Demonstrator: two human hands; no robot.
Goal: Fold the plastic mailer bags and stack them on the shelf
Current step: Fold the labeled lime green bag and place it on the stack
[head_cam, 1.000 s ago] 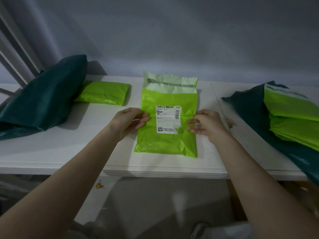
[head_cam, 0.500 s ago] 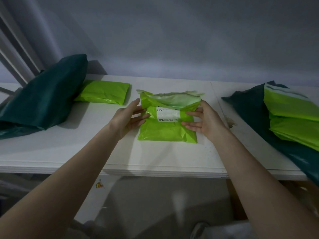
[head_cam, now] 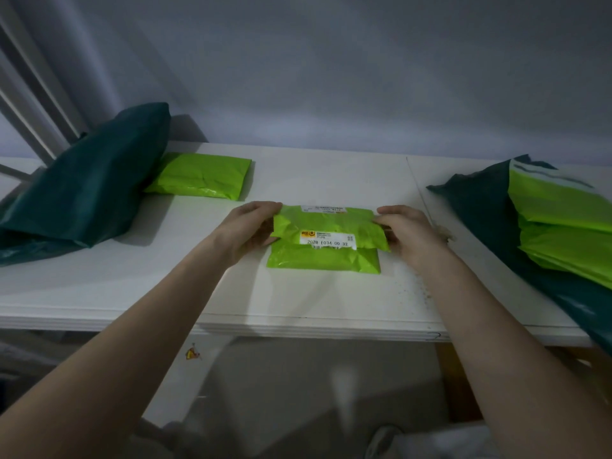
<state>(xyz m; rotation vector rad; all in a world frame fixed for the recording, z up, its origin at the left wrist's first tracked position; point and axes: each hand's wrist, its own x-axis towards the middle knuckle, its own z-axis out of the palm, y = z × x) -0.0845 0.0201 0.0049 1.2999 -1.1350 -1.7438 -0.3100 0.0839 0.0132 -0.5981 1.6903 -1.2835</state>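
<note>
Two hands hold a lime-green mailer bag [head_cam: 326,241] mid-fold at the centre of the white shelf [head_cam: 298,303]. Head view: left hand [head_cam: 246,228] and right hand [head_cam: 409,233] each pinch a side edge of the folded-over flap. Thin, light, slippery film, probably springing open unless held at the edges. Both forearms reach forward, wrists level.

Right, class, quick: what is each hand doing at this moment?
Left hand: grips the left edge of the lime-green mailer bag.
Right hand: grips its right edge.
</note>
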